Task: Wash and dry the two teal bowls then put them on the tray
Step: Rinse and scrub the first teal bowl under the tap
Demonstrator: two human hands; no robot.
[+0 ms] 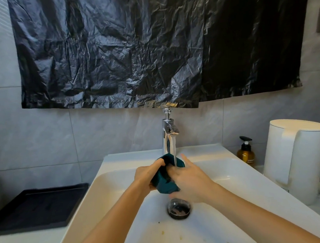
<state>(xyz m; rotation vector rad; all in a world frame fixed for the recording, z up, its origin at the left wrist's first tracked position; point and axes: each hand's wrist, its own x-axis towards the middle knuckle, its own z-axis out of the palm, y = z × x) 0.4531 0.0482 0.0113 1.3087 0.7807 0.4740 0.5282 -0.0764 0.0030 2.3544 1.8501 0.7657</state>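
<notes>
A teal bowl [166,186] is held tilted under the tap [169,134], in its running water (over the sink [227,175]). Its rim is gripped by the left hand [146,175], its other side clasped by the right hand [189,180]. A black tray [37,207] lies left of the tap.

Both bare forearms reach forward from the lower edge and converge. The left hand [147,177] curls its fingers round the teal bowl [167,187], gripping it. The right hand [192,181] lays its fingers [172,171] into the bowl with the thumb raised; their bend is hidden.
</notes>
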